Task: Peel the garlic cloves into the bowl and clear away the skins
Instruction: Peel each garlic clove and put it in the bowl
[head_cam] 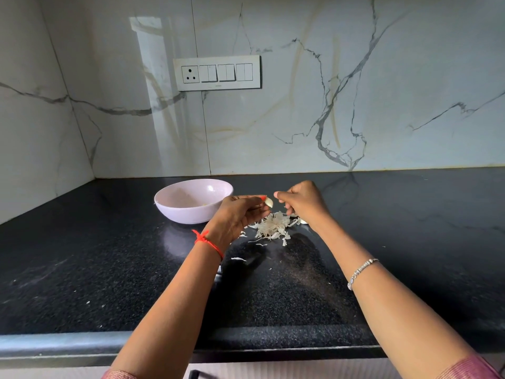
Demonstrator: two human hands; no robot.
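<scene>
The left hand (240,214) held a garlic clove (269,202) pinched at the tips of its fingers (252,198), lifted clear of the counter (109,269) and directly above the pile of skins (273,225). That height and spot made sense: anything stripped off would fall onto the heap already there and not scatter. The right hand (303,203) sat just beside the clove, apart from it by a small gap, its fingers (284,196) curled with thumb and forefinger drawn together. Whether they pinched a scrap of skin could not be told. The pose suited a pull just made or one about to be made, so the peeling of this clove looked to be in hand.

The bowl (175,187) stood on the counter to the left of the hands, toward the back edge and just beside the left hand, near enough for a short drop once the clove was bare. Its inside showed mostly pale wall; a small yellowish bit lay low on the right side, too small to name as a clove.

The skins lay in a loose heap near the middle of the counter, with a stray flake (238,259) closer to the front edge. A few pale pieces (302,221) lay under the right hand, perhaps unpeeled cloves. Clearing the skins was not yet done.
</scene>
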